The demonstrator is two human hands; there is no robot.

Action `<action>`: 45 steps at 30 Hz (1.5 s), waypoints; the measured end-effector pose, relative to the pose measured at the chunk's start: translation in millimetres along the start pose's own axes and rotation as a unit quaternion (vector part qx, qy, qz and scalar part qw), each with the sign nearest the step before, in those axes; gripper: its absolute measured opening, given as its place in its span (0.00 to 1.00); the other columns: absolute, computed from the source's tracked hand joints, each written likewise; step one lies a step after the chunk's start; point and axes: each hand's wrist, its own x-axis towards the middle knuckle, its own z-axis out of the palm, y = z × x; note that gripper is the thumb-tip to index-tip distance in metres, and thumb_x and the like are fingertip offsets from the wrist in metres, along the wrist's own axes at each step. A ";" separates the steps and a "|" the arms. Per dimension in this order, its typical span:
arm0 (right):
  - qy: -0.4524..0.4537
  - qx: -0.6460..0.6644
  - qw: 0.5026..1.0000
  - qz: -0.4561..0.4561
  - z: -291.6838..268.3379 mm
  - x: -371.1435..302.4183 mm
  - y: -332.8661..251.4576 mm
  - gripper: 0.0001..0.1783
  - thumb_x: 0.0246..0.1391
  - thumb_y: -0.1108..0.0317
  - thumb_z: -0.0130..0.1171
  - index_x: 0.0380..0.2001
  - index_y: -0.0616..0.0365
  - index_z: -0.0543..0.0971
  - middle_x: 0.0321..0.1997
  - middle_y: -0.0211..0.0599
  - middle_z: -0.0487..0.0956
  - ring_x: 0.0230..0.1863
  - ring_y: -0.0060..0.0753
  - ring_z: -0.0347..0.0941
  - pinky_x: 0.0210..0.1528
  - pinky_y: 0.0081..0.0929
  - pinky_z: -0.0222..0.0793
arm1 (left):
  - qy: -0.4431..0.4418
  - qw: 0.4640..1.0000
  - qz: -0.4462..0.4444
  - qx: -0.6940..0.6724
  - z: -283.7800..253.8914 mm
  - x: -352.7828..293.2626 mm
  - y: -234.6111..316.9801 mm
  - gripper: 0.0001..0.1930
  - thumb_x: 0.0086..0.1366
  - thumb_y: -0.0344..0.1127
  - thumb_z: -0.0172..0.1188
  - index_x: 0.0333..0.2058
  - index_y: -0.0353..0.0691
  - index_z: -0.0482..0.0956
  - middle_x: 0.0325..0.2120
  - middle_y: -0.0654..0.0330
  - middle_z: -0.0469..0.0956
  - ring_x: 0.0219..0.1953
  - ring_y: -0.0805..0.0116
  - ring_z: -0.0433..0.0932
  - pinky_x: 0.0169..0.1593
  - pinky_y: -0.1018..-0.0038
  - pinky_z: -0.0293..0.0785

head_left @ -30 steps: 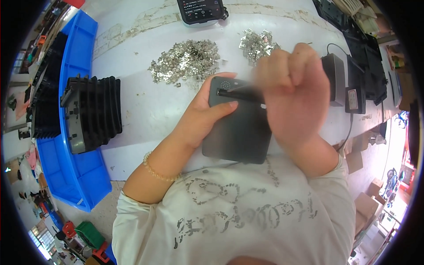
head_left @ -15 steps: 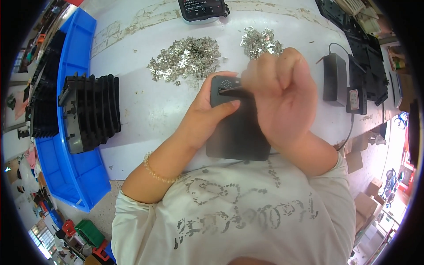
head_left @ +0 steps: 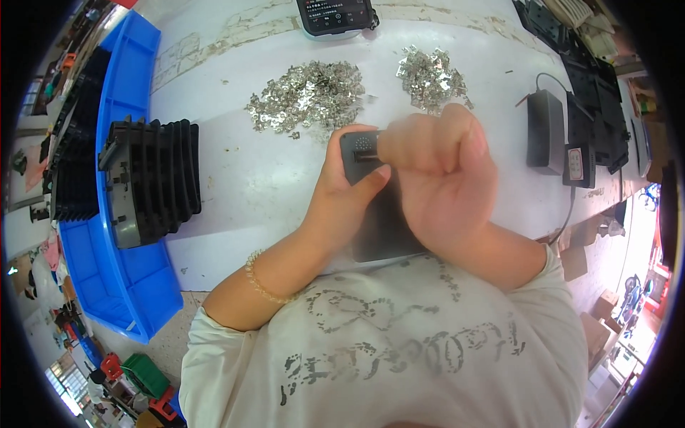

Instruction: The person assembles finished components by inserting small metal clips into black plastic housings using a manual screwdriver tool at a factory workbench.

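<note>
A flat black plastic casing lies in front of me, with a round cluster of small holes and a slot near its far end. My left hand grips its left side, thumb on the face and fingers around the far edge. Over the casing's right part, my right hand is closed on a thin metal tool. The tip meets the casing at the slot below the holes; the fist hides most of the tool, so its kind is unclear. Beyond my hands lie a large pile and a smaller pile of small silvery metal clips.
At left, a stack of black plastic casings leans on a blue bin. A phone stands at the far edge. A black power adapter with a cable and more black casings are on the right.
My right hand has moved slightly left and nearer to me, bringing its fingers closer to the slot; less of the tool shows. My left hand keeps its grip on the casing.
</note>
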 end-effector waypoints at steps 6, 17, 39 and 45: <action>-0.029 -0.120 0.992 -0.010 11.3 -8.2 -4.9 0.23 0.60 0.47 0.43 0.20 0.52 0.58 0.19 0.31 0.61 0.24 0.32 0.55 0.30 0.32 0.53 | -0.050 0.965 0.156 0.205 -5.7 8.8 -14.2 0.23 0.59 0.22 0.55 0.52 0.42 0.61 0.43 0.62 0.69 0.47 0.74 0.67 0.52 0.75 0.65; -0.170 -0.589 0.782 -0.113 -28.9 67.3 -47.3 0.07 0.51 0.67 0.56 0.30 0.59 0.72 0.28 0.35 0.71 0.27 0.35 0.69 0.31 0.31 0.63 | -0.133 0.981 0.114 0.080 4.2 -12.6 4.7 0.25 0.60 0.28 0.58 0.54 0.38 0.58 0.45 0.59 0.67 0.49 0.70 0.65 0.55 0.73 0.60; -0.338 -0.757 0.558 -0.024 -63.8 82.2 7.5 0.02 0.46 0.71 0.54 0.26 0.55 0.74 0.25 0.35 0.75 0.31 0.43 0.73 0.32 0.39 0.67 | -0.113 0.985 0.102 0.076 2.3 -11.2 5.0 0.21 0.62 0.26 0.52 0.53 0.40 0.60 0.44 0.60 0.68 0.48 0.73 0.66 0.53 0.75 0.62; -0.325 -0.740 0.589 -0.026 -58.4 81.3 3.3 0.05 0.45 0.68 0.56 0.27 0.56 0.74 0.27 0.37 0.76 0.32 0.44 0.74 0.34 0.39 0.69 | -0.126 0.982 0.114 0.080 0.2 -10.5 4.2 0.22 0.62 0.25 0.53 0.54 0.39 0.59 0.46 0.60 0.67 0.49 0.74 0.65 0.54 0.76 0.60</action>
